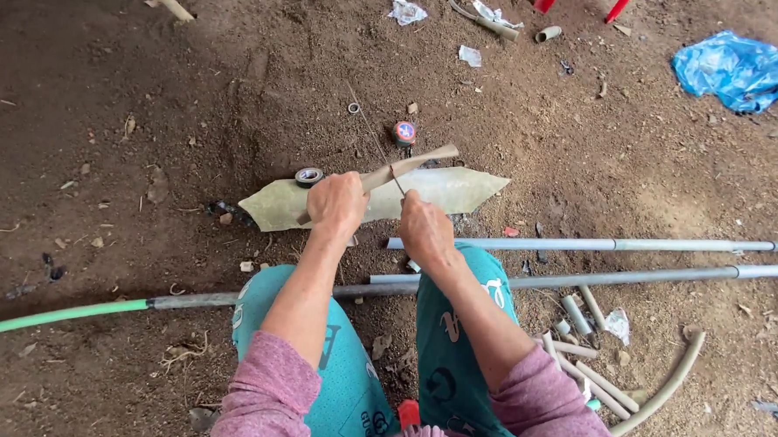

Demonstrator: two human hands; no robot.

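Observation:
My left hand (336, 204) grips a short tan length of pipe or stick (409, 164) that points up and to the right. My right hand (425, 229) sits close beside it, fingers closed near a thin wire or string (371, 130) that runs up across the stick; what the fingers pinch is hard to tell. Both hands hover above a pale, pointed flat sheet (460, 188) lying on the dirt. My knees in teal trousers (348, 365) are below, with pink sleeves at the frame's bottom.
A roll of black tape (309, 176) and a red-and-blue roll (404, 132) lie near the sheet. Two long grey pipes (633, 245) run right; a green hose (52, 316) joins a pipe at left. Cut pipe pieces (588, 358) lie at right, a blue bag (735, 69) far right.

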